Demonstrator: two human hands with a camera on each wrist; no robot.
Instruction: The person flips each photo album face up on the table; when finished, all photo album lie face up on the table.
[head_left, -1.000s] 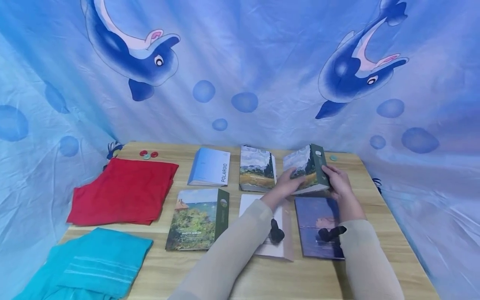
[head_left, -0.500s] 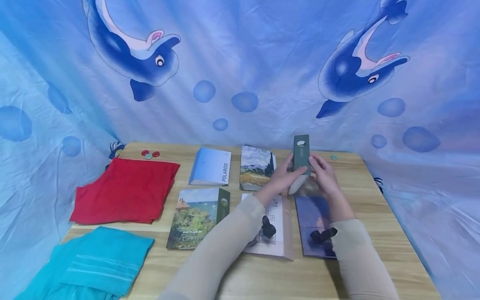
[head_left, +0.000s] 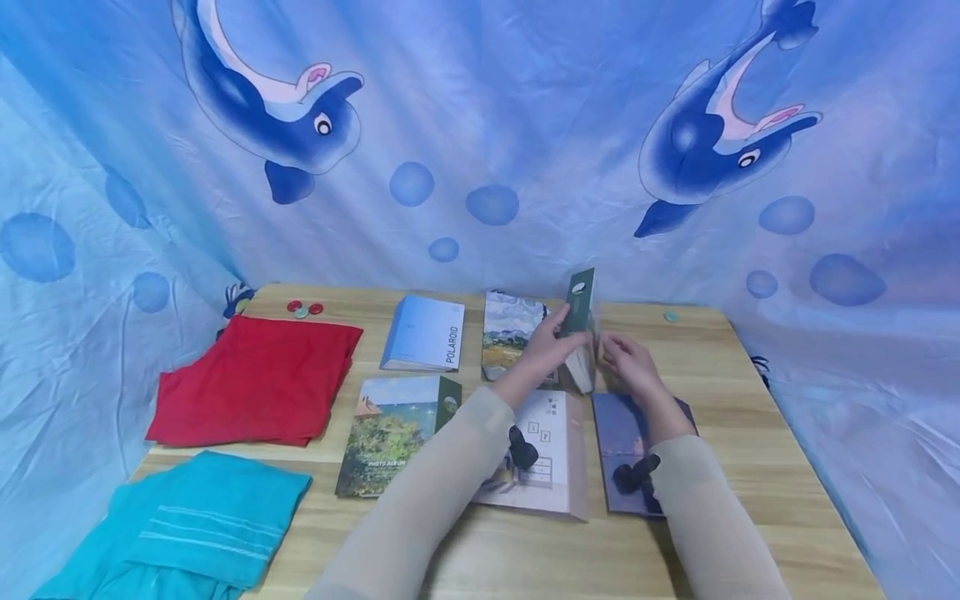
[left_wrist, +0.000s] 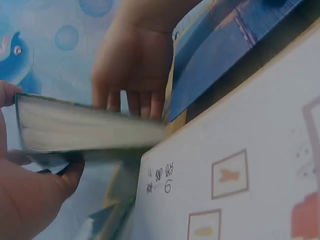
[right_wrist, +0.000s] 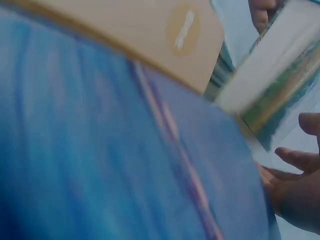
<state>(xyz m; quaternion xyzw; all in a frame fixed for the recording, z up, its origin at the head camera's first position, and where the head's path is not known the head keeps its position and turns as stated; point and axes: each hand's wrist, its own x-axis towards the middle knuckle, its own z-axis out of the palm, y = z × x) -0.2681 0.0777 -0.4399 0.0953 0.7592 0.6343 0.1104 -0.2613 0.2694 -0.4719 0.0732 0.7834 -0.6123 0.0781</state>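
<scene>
In the head view my left hand (head_left: 538, 348) grips a thick photo album (head_left: 579, 302) by its dark green spine, with thumb and fingers on opposite covers. The album stands tilted on edge at the table's back, its page block (left_wrist: 85, 125) facing the left wrist camera. Beside its far cover is my right hand (head_left: 634, 368), fingers loosely extended; in the right wrist view these fingers (right_wrist: 297, 160) show apart from the painted cover. Just left lies a matching landscape album (head_left: 512, 327). Below the hands lie a white album (head_left: 557, 425) and a purple-blue album (head_left: 617, 429), both partly covered by my arms.
A blue POLAROID album (head_left: 423, 331) and a garden-picture album (head_left: 390, 429) lie left of centre. Folded red cloth (head_left: 255, 379) and teal cloth (head_left: 202, 521) cover the left side. Small red discs (head_left: 316, 308) and a teal disc (head_left: 670, 317) lie along the back edge.
The album has turned from lying face-up to standing on edge and shifted left. My right hand, earlier holding its spine side, has let go; my left hand has moved left with the album.
</scene>
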